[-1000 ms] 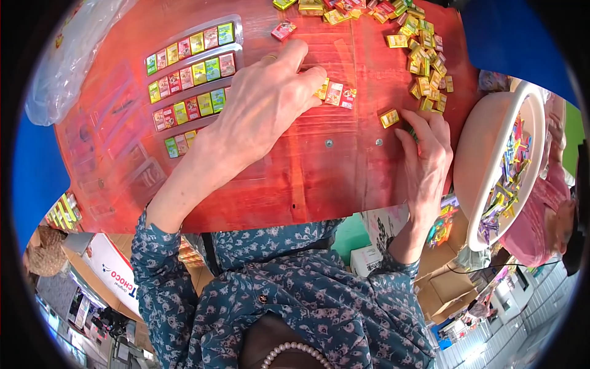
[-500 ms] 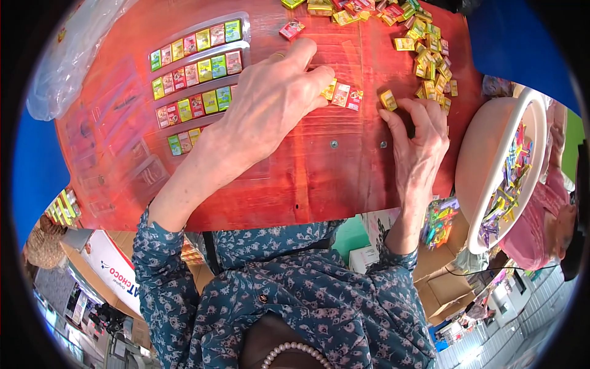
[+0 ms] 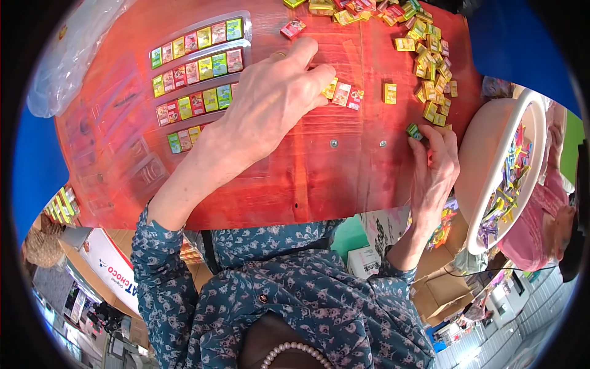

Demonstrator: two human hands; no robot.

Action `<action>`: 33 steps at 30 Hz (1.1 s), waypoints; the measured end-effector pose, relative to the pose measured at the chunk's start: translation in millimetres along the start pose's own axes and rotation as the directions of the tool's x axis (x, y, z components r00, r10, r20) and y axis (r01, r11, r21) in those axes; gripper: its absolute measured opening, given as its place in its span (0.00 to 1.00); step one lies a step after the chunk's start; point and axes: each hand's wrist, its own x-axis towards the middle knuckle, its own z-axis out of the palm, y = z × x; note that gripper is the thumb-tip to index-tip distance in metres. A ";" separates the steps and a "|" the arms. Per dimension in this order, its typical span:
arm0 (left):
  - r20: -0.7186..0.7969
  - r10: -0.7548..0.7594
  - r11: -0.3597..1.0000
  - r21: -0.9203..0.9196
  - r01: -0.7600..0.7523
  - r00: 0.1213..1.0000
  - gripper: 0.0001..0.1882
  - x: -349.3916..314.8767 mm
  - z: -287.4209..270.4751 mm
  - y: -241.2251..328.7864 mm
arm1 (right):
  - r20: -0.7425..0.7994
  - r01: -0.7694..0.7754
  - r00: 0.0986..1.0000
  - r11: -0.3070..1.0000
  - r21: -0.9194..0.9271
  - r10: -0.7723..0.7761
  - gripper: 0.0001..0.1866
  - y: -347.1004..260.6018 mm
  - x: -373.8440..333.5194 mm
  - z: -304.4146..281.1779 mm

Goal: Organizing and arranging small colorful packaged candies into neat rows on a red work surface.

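Over the middle of the red table (image 3: pixel 307 184), my left hand (image 3: pixel 264 101) is curled round the near-left end of a short row of small candy boxes (image 3: pixel 342 94). Yellow and red boxes stick out past its fingers; the rest of the row is hidden beneath the hand. At the right, my right hand (image 3: pixel 435 163) pinches a small green candy box (image 3: pixel 414 131) between thumb and fingers, just below the loose pile. A single yellow candy box (image 3: pixel 389 93) lies on the table between the row and the pile.
Clear trays with rows of coloured boxes (image 3: pixel 196 71) lie at the left. A loose pile of boxes (image 3: pixel 430 71) spreads along the far right. A white tub (image 3: pixel 485 154) of wrapped sweets stands at the right edge. Clear plastic (image 3: pixel 67 67) covers the far-left corner.
My right hand has let go of the yellow box, which now lies on the table, and moved right and down to grip a green one. My left hand has stayed in place.
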 end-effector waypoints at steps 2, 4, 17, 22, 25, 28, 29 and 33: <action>-0.005 -0.003 1.000 0.006 0.003 1.000 0.17 0.1 -0.4 0.1 | 0.021 -0.057 0.998 0.997 0.046 0.056 0.12 -7.4 5.2 -0.8; 0.017 -0.014 1.000 -0.008 0.014 1.000 0.18 -0.5 -1.0 -0.4 | 0.030 -0.126 0.992 0.984 0.129 0.123 0.12 -19.8 9.3 1.0; -0.011 -0.004 0.999 -0.035 0.004 1.000 0.18 -0.7 0.5 -1.5 | 0.121 0.246 0.957 0.959 0.138 -0.263 0.16 -39.3 37.6 19.0; -0.030 0.010 0.999 -0.046 -0.012 0.999 0.18 -0.9 2.3 -2.6 | 0.168 0.118 0.973 0.967 0.228 -0.159 0.16 -37.5 31.5 14.5; -0.027 0.002 0.999 -0.050 -0.004 1.000 0.18 -1.1 2.2 -2.2 | 0.141 0.087 0.985 0.989 0.123 -0.104 0.17 -31.5 32.7 12.9; -0.022 0.001 0.998 -0.055 -0.002 1.000 0.18 -2.2 2.1 -3.4 | 0.152 0.090 0.983 0.992 0.087 -0.102 0.19 -28.7 34.0 13.4; -0.022 0.000 0.999 -0.054 -0.001 1.000 0.18 -2.4 1.9 -3.5 | 0.179 0.068 0.980 0.990 0.120 -0.089 0.20 -29.6 34.0 12.1; -0.021 0.002 0.998 -0.060 -0.003 1.000 0.18 -1.2 1.6 -3.2 | 0.192 0.071 0.975 0.977 0.200 -0.110 0.23 -30.2 33.0 15.0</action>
